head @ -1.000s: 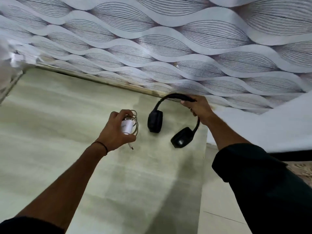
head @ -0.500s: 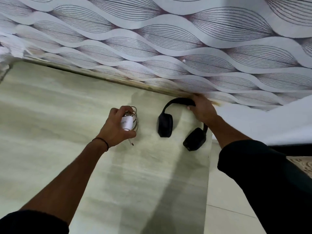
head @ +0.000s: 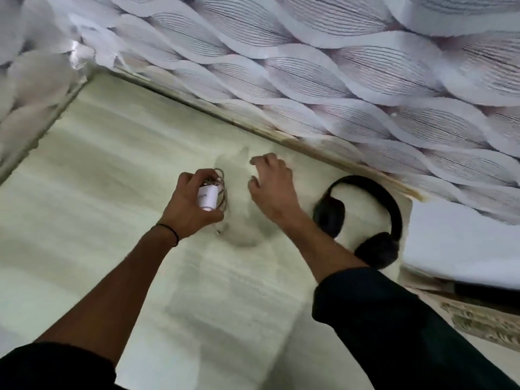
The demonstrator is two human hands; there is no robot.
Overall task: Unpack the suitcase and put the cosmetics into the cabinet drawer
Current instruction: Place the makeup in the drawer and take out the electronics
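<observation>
A pair of black over-ear headphones (head: 363, 218) lies flat on a pale, wood-grain cabinet top (head: 98, 178), near its right edge and close to the back wall. The headband arches up toward the wall; the two ear cups point down toward the person, one at the lower left of the arch, the other at the lower right by the surface's edge. The left cup is partly hidden behind the person's right forearm.

The person's left hand (head: 191, 204) is closed around a small white charger plug (head: 207, 199) with a coil of thin cable (head: 222, 187) looped beside it; the plug's long axis runs roughly up and down in the view, and a cable end dangles below the hand. The right hand (head: 270, 190) is open, fingers spread and curled downward, holding nothing, just left of the headphones and near the left hand.

Wavy patterned wallpaper (head: 337, 66) covers the wall. The whole view is motion-blurred. No suitcase, cosmetics or drawer can be made out.
</observation>
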